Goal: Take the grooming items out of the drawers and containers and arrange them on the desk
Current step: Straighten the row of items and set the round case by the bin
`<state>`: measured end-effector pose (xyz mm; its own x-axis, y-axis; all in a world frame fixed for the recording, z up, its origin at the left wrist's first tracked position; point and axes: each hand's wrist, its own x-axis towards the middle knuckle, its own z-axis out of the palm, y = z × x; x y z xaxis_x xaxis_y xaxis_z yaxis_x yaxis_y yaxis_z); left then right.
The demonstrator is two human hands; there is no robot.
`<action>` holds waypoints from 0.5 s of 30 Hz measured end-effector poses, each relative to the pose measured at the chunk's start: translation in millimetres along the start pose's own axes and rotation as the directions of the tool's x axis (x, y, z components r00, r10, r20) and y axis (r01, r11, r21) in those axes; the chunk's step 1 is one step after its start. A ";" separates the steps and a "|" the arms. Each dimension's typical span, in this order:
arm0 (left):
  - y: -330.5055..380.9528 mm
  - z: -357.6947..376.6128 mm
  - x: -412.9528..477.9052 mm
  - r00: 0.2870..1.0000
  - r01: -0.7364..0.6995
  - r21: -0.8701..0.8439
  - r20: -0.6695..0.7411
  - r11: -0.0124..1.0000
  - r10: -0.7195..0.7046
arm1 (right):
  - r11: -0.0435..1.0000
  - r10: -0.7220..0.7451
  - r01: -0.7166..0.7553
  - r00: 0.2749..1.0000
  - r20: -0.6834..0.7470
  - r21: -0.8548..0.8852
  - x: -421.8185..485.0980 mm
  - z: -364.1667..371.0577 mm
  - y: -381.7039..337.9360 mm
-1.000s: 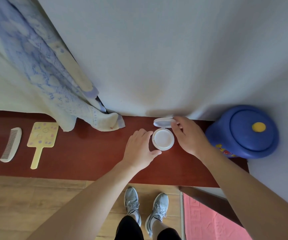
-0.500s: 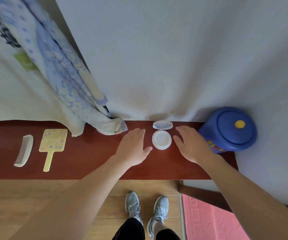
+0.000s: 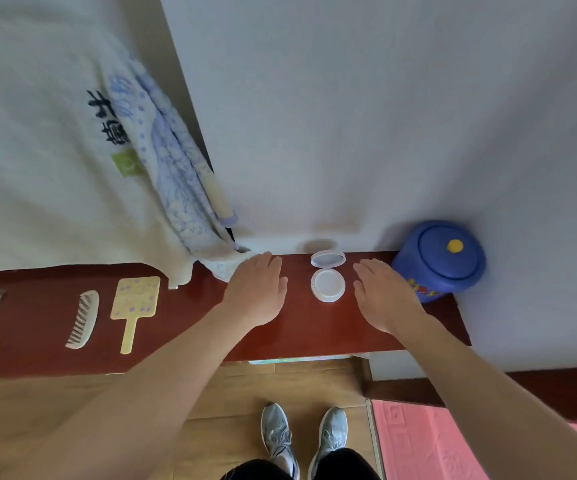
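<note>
White towel (image 3: pixel 37 168) fills upper left of frame. Blue-print cloth (image 3: pixel 176 188) hangs next to it, its tip lying on the desk (image 3: pixel 176 341), a red-brown top running across mid frame. Blue lidded pot (image 3: pixel 442 261), lid on, sits right of ctr at the desk's right end, against the wall.

L hand (image 3: pixel 257 292) and R hand (image 3: pixel 384 296) are both flat w/ fingers straight, holding nothing. One is on each side of the compact, near it but not touching. Can't tell if the palms rest on the wood or hover. L fingertips are right by the cloth tip; R hand is just beside the pot.

Hand mirror (image 3: pixel 134 299) and comb (image 3: pixel 84 318) lie side by side left of ctr, apart from each other. Compact (image 3: pixel 327 282) is ctr frame btwn the hands, on the desk close to the wall, lid flipped up.

Risks, judged:
- Compact is open and light. A brush from either hand pulling away could snap the lid shut or skid it along the desk.
- If the pot is opened next, R hand is v. close. A careless grab at the lid could shove the pot, and it sits at the desk's end, so it may tip off.
- L hand could snag the cloth tip and drag fabric over the laid-out items.
</note>
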<state>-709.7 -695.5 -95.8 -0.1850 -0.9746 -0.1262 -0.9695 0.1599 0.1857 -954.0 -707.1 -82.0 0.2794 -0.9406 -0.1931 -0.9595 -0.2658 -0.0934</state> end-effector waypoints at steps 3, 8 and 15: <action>-1.7 -10.0 -6.5 1.000 -0.004 0.000 -0.006 1.000 0.004 | 1.000 0.017 -0.017 1.000 -0.014 -0.014 -7.2 -9.6 -5.0; 2.3 -19.7 -17.0 0.999 -0.013 -0.002 -0.042 1.000 0.013 | 0.999 0.037 -0.038 0.998 -0.058 -0.021 -20.3 -21.5 -7.9; 14.9 -29.6 -31.7 0.996 0.009 -0.004 -0.093 1.000 -0.009 | 0.998 0.063 -0.059 0.991 -0.117 0.032 -43.2 -31.7 -8.2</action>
<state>-713.5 -666.8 -60.2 -0.1602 -0.9864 -0.0368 -0.9704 0.1506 0.1886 -959.4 -671.0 -41.9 0.2126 -0.9736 -0.0826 -0.9727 -0.2028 -0.1129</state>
